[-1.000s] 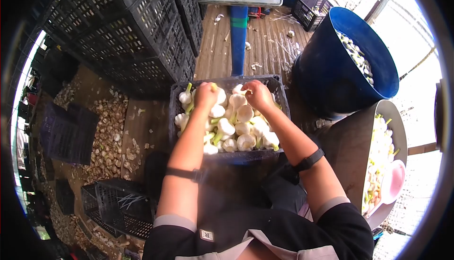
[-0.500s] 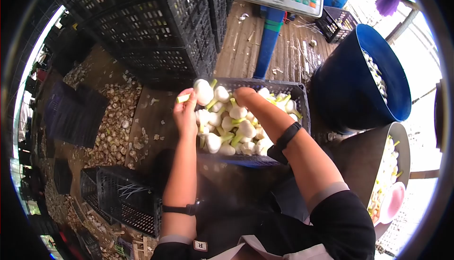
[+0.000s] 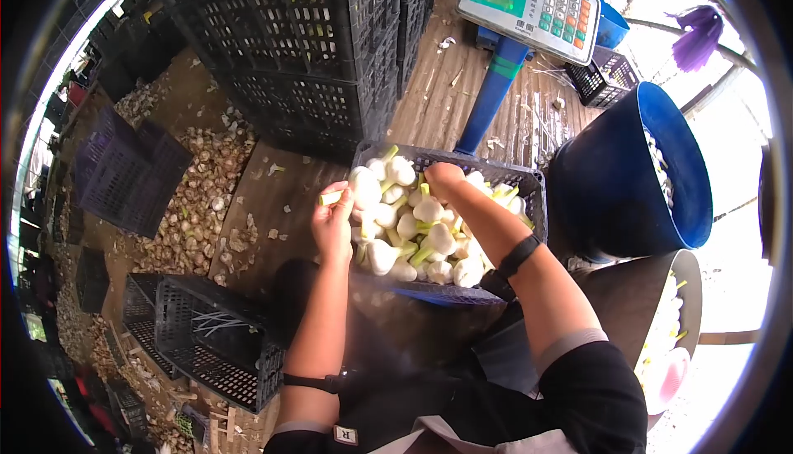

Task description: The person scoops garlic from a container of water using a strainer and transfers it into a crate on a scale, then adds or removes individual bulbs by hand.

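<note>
A dark plastic crate (image 3: 535, 198) holds many white garlic bulbs (image 3: 441, 239) with short green stems. At its left edge my left hand (image 3: 334, 221) is closed on a garlic bulb (image 3: 364, 186), whose cut pale-green stem pokes out between thumb and fingers. My right hand (image 3: 443, 178) is bent down among the bulbs near the crate's far side. Its fingers are hidden behind the wrist, so what it holds cannot be seen.
Stacked black crates (image 3: 285, 33) stand at the upper left. A scale (image 3: 529, 6) rises on a blue post behind the crate. Blue tub (image 3: 611, 173) and grey tub (image 3: 632, 305) are at right. Garlic heap (image 3: 198, 206) and empty crates (image 3: 211, 338) lie left.
The view has shifted, so the scene sits lower and further right. My left hand still grips the bulb, now closer over the crate's left edge. My right hand remains among the bulbs.
</note>
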A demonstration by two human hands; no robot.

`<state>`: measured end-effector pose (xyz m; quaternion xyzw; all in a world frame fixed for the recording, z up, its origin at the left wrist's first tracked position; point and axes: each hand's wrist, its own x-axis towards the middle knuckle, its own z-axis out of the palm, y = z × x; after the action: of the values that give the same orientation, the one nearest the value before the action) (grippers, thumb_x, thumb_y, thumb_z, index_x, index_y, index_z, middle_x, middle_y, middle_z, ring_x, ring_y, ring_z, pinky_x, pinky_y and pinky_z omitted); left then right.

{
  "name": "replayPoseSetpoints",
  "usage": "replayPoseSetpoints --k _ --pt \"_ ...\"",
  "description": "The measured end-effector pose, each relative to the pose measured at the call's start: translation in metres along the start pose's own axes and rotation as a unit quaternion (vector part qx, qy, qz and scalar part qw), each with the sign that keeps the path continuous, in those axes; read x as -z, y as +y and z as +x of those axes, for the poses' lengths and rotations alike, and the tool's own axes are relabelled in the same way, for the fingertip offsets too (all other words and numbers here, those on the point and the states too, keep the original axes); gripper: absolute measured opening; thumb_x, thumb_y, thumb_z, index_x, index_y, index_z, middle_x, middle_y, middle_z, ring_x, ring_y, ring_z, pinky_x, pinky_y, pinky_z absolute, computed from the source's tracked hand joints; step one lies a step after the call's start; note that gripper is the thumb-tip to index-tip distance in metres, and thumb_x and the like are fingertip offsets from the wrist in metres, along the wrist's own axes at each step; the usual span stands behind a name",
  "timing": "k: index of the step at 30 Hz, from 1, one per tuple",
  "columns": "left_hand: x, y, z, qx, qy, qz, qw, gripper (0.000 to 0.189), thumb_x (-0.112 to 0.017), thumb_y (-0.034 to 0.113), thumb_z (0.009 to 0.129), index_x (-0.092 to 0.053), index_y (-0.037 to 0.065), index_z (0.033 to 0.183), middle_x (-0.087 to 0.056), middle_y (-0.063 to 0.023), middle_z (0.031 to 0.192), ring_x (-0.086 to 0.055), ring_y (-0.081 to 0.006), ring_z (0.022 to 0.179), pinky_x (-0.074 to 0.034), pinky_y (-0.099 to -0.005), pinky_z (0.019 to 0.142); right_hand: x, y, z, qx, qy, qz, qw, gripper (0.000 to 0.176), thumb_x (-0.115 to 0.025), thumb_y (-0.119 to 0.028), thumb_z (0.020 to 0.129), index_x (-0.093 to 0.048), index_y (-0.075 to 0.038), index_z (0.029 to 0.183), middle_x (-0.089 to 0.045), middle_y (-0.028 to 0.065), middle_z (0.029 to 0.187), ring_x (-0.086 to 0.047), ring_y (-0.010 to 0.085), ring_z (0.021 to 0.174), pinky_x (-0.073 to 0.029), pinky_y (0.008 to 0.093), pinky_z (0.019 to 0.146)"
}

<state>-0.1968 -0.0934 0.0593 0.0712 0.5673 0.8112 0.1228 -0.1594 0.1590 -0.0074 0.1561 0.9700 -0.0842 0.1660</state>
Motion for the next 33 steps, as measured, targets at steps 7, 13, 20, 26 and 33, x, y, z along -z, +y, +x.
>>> replayPoseSetpoints --k 7,13,20,26,33 --pt "-0.02 -0.022 0.008 -0.022 -0.022 0.04 0.999 0.018 -0.065 0.004 0.087 -0.062 0.002 0.105 -0.064 -0.0038 0.099 -0.061 -0.0102 0.084 -0.051 -0.0229 0.072 0.082 -0.004 -0.037 -0.088 0.019 0.017 0.996 0.029 -0.063 -0.033 0.075 -0.072 -0.013 0.095 -0.07 0.0099 0.095 -0.067 0.0268 0.091 -0.053 0.0374 0.077" --pt "-0.071 -0.063 0.008 -0.087 -0.124 0.064 0.986 0.021 -0.068 0.003 0.084 -0.062 0.002 0.104 -0.065 -0.0056 0.103 -0.061 -0.0126 0.095 -0.05 -0.0264 0.083 0.097 0.039 -0.068 -0.109 0.176 0.136 0.969 0.032 -0.068 -0.034 0.072 -0.069 -0.011 0.093 -0.064 0.0112 0.089 -0.065 0.0302 0.087 -0.052 0.0398 0.078" --pt "-0.098 -0.089 -0.003 -0.196 -0.142 0.398 0.885 0.018 -0.073 0.011 0.071 -0.062 0.005 0.085 -0.061 -0.0133 0.085 -0.061 -0.0318 0.081 -0.05 -0.0375 0.072 0.06 0.062 -0.111 -0.069 0.426 0.308 0.847 0.025 -0.07 -0.018 0.074 -0.06 -0.004 0.092 -0.062 0.0151 0.083 -0.065 0.0286 0.071 -0.052 0.0374 0.066" --pt "-0.093 -0.082 -0.003 -0.139 -0.129 0.453 0.871 0.021 -0.07 0.012 0.074 -0.051 0.003 0.076 -0.057 -0.0147 0.086 -0.058 -0.036 0.08 -0.047 -0.0431 0.068 0.009 0.035 -0.131 0.065 0.433 0.242 0.866 0.02 -0.067 -0.011 0.074 -0.052 -0.005 0.084 -0.057 0.016 0.083 -0.059 0.0343 0.082 -0.048 0.0432 0.069" --pt "-0.057 -0.054 0.017 0.078 -0.324 0.664 0.67 0.022 -0.059 0.017 0.08 -0.071 0.014 0.099 -0.068 -0.0135 0.098 -0.066 -0.0294 0.089 -0.051 -0.0374 0.078 0.023 0.043 -0.17 0.087 0.173 0.187 0.963 0.022 -0.066 -0.018 0.073 -0.063 -0.01 0.093 -0.064 0.0094 0.101 -0.058 0.0304 0.102 -0.048 0.0404 0.084"
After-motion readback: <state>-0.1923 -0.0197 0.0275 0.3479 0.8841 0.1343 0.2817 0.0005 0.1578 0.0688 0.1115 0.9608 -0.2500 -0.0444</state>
